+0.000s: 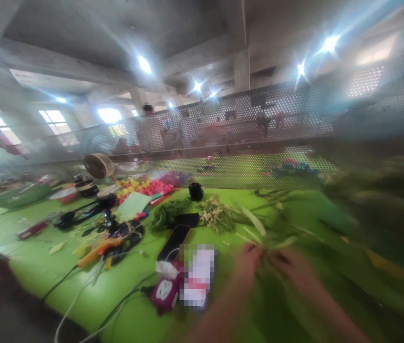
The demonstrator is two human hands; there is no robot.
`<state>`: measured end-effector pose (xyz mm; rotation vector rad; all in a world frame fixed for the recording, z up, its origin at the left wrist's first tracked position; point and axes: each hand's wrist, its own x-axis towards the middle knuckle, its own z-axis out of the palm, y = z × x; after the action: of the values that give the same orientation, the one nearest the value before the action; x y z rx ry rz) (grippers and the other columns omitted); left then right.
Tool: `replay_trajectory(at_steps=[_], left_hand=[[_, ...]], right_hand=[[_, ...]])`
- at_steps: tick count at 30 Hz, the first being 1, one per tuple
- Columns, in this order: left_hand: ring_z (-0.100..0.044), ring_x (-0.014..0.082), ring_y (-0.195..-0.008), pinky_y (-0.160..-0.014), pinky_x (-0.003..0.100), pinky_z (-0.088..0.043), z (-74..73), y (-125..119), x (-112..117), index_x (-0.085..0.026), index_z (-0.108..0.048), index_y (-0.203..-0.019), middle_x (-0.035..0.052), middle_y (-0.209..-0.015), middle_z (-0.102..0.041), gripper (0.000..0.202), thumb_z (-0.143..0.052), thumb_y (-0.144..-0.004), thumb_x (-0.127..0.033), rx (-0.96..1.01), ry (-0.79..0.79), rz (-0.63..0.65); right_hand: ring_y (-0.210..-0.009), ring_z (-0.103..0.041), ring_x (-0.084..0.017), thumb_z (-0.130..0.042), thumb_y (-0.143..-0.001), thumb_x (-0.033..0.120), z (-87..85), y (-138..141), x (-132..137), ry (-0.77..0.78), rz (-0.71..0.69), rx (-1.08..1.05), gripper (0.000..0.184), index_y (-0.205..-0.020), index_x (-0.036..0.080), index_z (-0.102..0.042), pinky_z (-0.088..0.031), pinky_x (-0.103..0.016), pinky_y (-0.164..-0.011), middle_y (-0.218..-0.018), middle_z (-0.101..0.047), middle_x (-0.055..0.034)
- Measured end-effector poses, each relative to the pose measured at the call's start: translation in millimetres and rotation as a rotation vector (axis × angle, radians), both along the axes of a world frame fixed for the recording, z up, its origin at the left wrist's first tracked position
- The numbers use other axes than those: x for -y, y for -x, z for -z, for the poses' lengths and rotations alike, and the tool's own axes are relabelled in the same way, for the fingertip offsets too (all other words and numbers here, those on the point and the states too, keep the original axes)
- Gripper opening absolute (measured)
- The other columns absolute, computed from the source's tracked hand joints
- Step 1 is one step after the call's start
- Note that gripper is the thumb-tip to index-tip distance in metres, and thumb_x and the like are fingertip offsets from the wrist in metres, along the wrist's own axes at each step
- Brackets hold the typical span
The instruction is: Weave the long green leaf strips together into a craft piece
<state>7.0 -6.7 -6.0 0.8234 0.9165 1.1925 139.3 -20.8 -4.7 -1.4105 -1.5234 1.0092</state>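
Observation:
My left hand and my right hand are close together over the right part of the green tabletop. Both have their fingers closed on a pale green leaf-like strip, which is blurred, so its exact kind is unclear. Another pale strip lies just beyond my left hand. Further back is a heap of small cream and green pieces, beside a dark green leafy bunch. A phone with a dark screen rests to the left of my hands.
A purple pouch with white tissue sits near a pixelated phone-like slab. Left of them lie an orange glue gun and trailing cables. Pink flower pieces, a black cup and a perforated metal screen stand behind.

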Motion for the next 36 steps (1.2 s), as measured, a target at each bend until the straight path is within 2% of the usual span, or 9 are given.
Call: replay_trajectory(at_steps=[4,7,12,18,21,28,31,33,36], left_hand=[[-0.032,0.0056,-0.048,-0.054,0.023,-0.027,0.9,4,-3,-0.014,-0.056,-0.069,-0.0052,-0.056,-0.044,0.033,-0.071,-0.061,-0.042,-0.009,-0.003,0.028],[-0.036,0.007,-0.054,-0.055,0.023,-0.028,3.3,9,-7,-0.012,-0.061,-0.077,-0.0027,-0.062,-0.048,0.036,-0.068,-0.066,-0.046,-0.151,-0.099,0.102],[-0.038,0.0092,-0.058,-0.061,0.023,-0.032,-0.5,10,-4,-0.014,-0.063,-0.082,-0.0022,-0.064,-0.049,0.038,-0.06,-0.072,-0.051,-0.255,-0.142,0.199],[-0.029,0.0081,-0.052,-0.061,0.023,-0.035,-7.9,6,2,-0.016,-0.06,-0.074,-0.0057,-0.055,-0.039,0.019,-0.06,-0.074,-0.035,-0.141,-0.166,0.239],[-0.034,0.0083,-0.053,-0.067,0.024,-0.038,-6.6,6,2,-0.015,-0.062,-0.078,-0.0047,-0.056,-0.042,0.015,-0.06,-0.074,-0.03,-0.15,-0.208,0.234],[-0.055,0.0197,-0.091,-0.085,0.031,-0.041,-2.3,5,-1,-0.016,-0.066,-0.098,0.0068,-0.092,-0.065,0.026,-0.054,-0.079,-0.029,-0.293,-0.317,0.266],[-0.057,0.0213,-0.094,-0.087,0.033,-0.041,0.6,4,-1,-0.017,-0.067,-0.099,0.0068,-0.094,-0.066,0.026,-0.052,-0.079,-0.026,-0.422,-0.386,0.284],[-0.057,0.0211,-0.091,-0.086,0.034,-0.042,2.9,3,0,-0.018,-0.067,-0.099,0.006,-0.094,-0.067,0.027,-0.051,-0.078,-0.025,-0.492,-0.411,0.292],[-0.058,0.0207,-0.087,-0.082,0.033,-0.044,4.8,2,2,-0.019,-0.068,-0.097,0.0052,-0.091,-0.067,0.027,-0.049,-0.078,-0.025,-0.529,-0.432,0.334]], right_hand=[[-0.054,-0.051,-0.016,-0.055,-0.07,0.042,-1.0,0,2,-0.021,0.016,0.023,0.025,-0.058,0.021,-0.06,-0.038,-0.026,-0.052,-0.055,-0.059,0.0008],[-0.066,-0.06,-0.021,-0.054,-0.071,0.047,-10.4,0,5,-0.008,0.05,-0.033,0.029,-0.072,0.021,-0.067,-0.044,-0.028,-0.059,-0.065,-0.067,-0.0027],[-0.074,-0.064,-0.026,-0.056,-0.064,0.049,-26.6,-1,7,0.02,0.246,-0.047,0.034,-0.077,0.02,-0.07,-0.047,-0.034,-0.067,-0.075,-0.073,-0.0066],[-0.062,-0.06,-0.024,-0.056,-0.06,0.049,-20.0,-4,5,0.02,0.323,-0.037,0.032,-0.07,0.02,-0.068,-0.046,-0.034,-0.058,-0.063,-0.069,-0.0056],[-0.063,-0.06,-0.023,-0.058,-0.059,0.047,-15.2,-6,5,0.055,0.333,-0.114,0.03,-0.07,0.021,-0.067,-0.046,-0.034,-0.06,-0.063,-0.068,-0.0051],[-0.073,-0.066,-0.025,-0.071,-0.051,0.045,-1.9,-27,-20,0.088,0.251,-0.257,0.035,-0.075,0.021,-0.068,-0.051,-0.034,-0.064,-0.08,-0.073,-0.0058],[-0.076,-0.066,-0.026,-0.076,-0.047,0.043,-4.9,-31,-23,0.078,0.198,-0.296,0.042,-0.082,0.02,-0.07,-0.051,-0.033,-0.065,-0.087,-0.074,-0.0085],[-0.078,-0.065,-0.025,-0.071,-0.056,0.046,-11.4,-27,-15,0.049,0.098,-0.272,0.04,-0.086,0.019,-0.07,-0.05,-0.033,-0.069,-0.084,-0.073,-0.0074],[-0.075,-0.064,-0.023,-0.066,-0.062,0.045,-21.4,-19,-2,0.032,0.032,-0.157,0.028,-0.072,0.019,-0.07,-0.048,-0.034,-0.073,-0.072,-0.072,-0.0047]])
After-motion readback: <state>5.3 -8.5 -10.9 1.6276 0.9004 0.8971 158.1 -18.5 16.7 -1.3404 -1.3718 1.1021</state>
